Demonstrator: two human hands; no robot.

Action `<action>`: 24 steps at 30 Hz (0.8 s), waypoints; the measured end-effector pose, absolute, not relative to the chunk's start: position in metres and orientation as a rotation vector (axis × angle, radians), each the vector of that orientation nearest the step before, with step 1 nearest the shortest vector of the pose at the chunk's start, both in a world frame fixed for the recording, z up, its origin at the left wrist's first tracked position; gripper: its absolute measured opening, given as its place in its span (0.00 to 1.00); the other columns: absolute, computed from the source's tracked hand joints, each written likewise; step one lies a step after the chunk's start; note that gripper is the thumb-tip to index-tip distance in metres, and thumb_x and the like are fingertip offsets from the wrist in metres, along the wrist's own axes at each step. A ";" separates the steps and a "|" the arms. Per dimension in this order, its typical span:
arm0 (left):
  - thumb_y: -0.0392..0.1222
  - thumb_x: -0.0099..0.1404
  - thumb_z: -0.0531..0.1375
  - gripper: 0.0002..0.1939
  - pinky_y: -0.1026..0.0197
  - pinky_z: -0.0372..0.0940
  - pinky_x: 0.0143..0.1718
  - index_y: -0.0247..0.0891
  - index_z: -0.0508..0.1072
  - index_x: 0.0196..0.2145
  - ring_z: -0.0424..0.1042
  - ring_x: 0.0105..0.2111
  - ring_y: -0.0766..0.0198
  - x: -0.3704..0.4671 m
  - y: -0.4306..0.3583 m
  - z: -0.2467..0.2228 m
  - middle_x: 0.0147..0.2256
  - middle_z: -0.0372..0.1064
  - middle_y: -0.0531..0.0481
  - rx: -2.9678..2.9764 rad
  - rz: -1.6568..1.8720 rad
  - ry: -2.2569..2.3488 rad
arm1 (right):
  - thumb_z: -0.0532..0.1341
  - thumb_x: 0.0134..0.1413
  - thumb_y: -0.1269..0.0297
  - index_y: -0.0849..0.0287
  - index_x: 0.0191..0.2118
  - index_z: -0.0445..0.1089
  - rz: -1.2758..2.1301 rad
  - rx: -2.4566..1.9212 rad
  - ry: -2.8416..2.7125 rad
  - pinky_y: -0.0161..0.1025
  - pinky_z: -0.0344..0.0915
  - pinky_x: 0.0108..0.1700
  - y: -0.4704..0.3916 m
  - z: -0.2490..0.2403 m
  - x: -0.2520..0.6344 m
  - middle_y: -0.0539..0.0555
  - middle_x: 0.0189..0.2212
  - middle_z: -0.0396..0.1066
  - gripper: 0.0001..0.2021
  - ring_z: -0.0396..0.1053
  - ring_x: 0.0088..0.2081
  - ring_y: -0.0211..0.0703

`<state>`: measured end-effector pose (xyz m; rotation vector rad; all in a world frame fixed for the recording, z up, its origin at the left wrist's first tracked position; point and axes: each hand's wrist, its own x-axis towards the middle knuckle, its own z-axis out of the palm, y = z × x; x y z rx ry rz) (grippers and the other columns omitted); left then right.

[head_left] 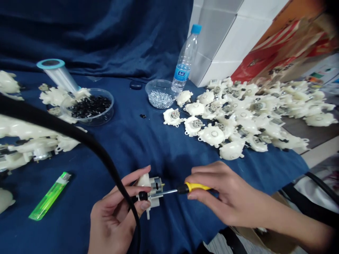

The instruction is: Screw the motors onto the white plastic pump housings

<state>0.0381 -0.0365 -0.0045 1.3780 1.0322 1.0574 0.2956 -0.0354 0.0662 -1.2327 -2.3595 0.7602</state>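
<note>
Low in the middle of the view, my left hand [116, 211] grips a cream plastic motor housing [144, 180] between fingers and thumb. A silver motor sits in the housing, and a small black part [143, 196] lies against it at my fingertips. My right hand [225, 194] is wrapped round the yellow and black handle of a screwdriver [197, 186]. The screwdriver's metal shaft points left and reaches the housing beside the black part. Its exact tip is hard to make out.
Many cream housings [212, 135] spread over the right side, with more at left. A bowl of screws [160, 100], a water bottle [182, 67], a bowl of black parts [91, 107] and a green lighter [49, 197] stand around. A black cable [100, 153] crosses in front of my left hand.
</note>
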 end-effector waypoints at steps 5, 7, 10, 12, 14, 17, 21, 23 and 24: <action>0.39 0.65 0.66 0.05 0.64 0.75 0.48 0.50 0.80 0.38 0.76 0.53 0.55 0.037 -0.034 -0.004 0.56 0.75 0.54 1.365 1.034 1.042 | 0.61 0.65 0.71 0.62 0.50 0.68 0.688 -1.159 -2.331 0.36 0.61 0.31 -0.040 0.062 0.301 0.55 0.39 0.69 0.10 0.68 0.32 0.36; 0.40 0.65 0.66 0.05 0.64 0.75 0.48 0.50 0.80 0.38 0.77 0.52 0.55 0.038 -0.034 -0.004 0.56 0.75 0.54 1.391 1.025 1.033 | 0.61 0.64 0.73 0.63 0.49 0.70 0.506 -1.091 -2.366 0.37 0.60 0.30 -0.041 0.058 0.301 0.55 0.35 0.71 0.09 0.68 0.31 0.37; 0.38 0.66 0.66 0.06 0.64 0.75 0.48 0.50 0.80 0.39 0.77 0.52 0.56 0.039 -0.034 -0.003 0.56 0.75 0.54 1.398 1.026 1.020 | 0.60 0.66 0.70 0.64 0.42 0.72 0.547 -1.124 -2.367 0.38 0.55 0.26 -0.038 0.057 0.297 0.51 0.28 0.68 0.05 0.61 0.25 0.36; 0.38 0.66 0.65 0.06 0.64 0.75 0.47 0.50 0.81 0.38 0.77 0.53 0.55 0.038 -0.034 -0.003 0.56 0.74 0.53 1.369 1.031 1.033 | 0.58 0.68 0.68 0.63 0.39 0.73 0.728 -1.205 -2.328 0.38 0.55 0.25 -0.036 0.060 0.295 0.50 0.26 0.65 0.07 0.60 0.23 0.35; 0.39 0.65 0.66 0.05 0.63 0.75 0.47 0.49 0.81 0.37 0.76 0.53 0.54 0.037 -0.033 -0.002 0.56 0.74 0.52 1.335 1.036 1.055 | 0.59 0.67 0.67 0.62 0.45 0.72 0.853 -1.251 -2.294 0.37 0.59 0.27 -0.036 0.064 0.294 0.52 0.32 0.68 0.06 0.64 0.26 0.35; 0.41 0.65 0.67 0.04 0.64 0.76 0.46 0.50 0.81 0.37 0.77 0.52 0.54 0.037 -0.031 -0.002 0.56 0.75 0.52 1.297 1.042 1.070 | 0.60 0.65 0.72 0.61 0.53 0.69 0.785 -1.213 -2.295 0.36 0.63 0.30 -0.039 0.065 0.296 0.56 0.40 0.69 0.12 0.68 0.31 0.36; 0.41 0.65 0.67 0.04 0.65 0.77 0.42 0.49 0.81 0.37 0.78 0.51 0.53 0.039 -0.030 -0.004 0.56 0.74 0.51 1.290 1.037 1.053 | 0.61 0.63 0.77 0.67 0.53 0.70 0.336 -1.062 -2.348 0.38 0.65 0.30 -0.042 0.055 0.298 0.56 0.34 0.72 0.13 0.70 0.31 0.39; 0.41 0.65 0.67 0.03 0.65 0.77 0.41 0.48 0.81 0.37 0.78 0.51 0.53 0.040 -0.031 -0.005 0.56 0.75 0.50 1.280 1.038 1.021 | 0.62 0.61 0.77 0.70 0.51 0.70 0.227 -0.996 -2.371 0.39 0.65 0.30 -0.041 0.049 0.297 0.57 0.32 0.73 0.13 0.70 0.30 0.41; 0.41 0.65 0.67 0.03 0.65 0.76 0.41 0.48 0.81 0.37 0.78 0.51 0.53 0.040 -0.032 -0.005 0.56 0.75 0.50 1.266 1.043 1.007 | 0.62 0.61 0.77 0.71 0.51 0.70 0.236 -0.981 -2.375 0.39 0.65 0.29 -0.040 0.047 0.297 0.57 0.31 0.73 0.12 0.70 0.29 0.41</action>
